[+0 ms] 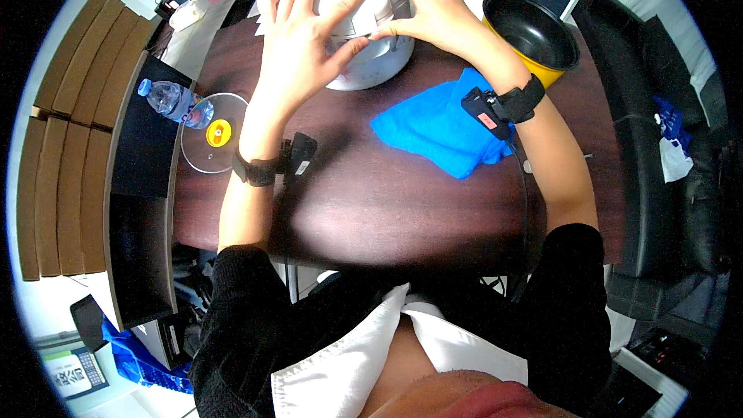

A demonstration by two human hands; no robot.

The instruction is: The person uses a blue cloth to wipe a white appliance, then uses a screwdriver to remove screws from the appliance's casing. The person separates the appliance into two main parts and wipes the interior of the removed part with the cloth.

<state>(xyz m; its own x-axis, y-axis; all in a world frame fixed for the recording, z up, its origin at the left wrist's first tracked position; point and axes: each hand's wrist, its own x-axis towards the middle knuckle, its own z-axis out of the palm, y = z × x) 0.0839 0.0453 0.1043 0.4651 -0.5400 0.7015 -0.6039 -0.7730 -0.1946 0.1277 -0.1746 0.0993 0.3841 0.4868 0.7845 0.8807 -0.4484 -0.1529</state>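
At the far side of the table stands a white rounded appliance [375, 70] with a glossy curved body. Its upper edge runs out of the picture. My left hand [306, 42] curls over its near left part, thumb and index finger apart around a small raised white piece [379, 8]. From the other side, my right hand [429, 8] bends its fingers and thumb around the same piece. My fingers partly hide what they grip. Below my right forearm lies a crumpled blue cloth [441, 124]. Black straps with small devices circle both wrists.
A yellow pot [546, 73] with a black inside stands at the far right. On the left are a glass lid [203, 166] with a yellow knob and a water bottle [174, 101]. Cardboard boxes [70, 131] are stacked beyond; a black sofa [658, 217] sits right.
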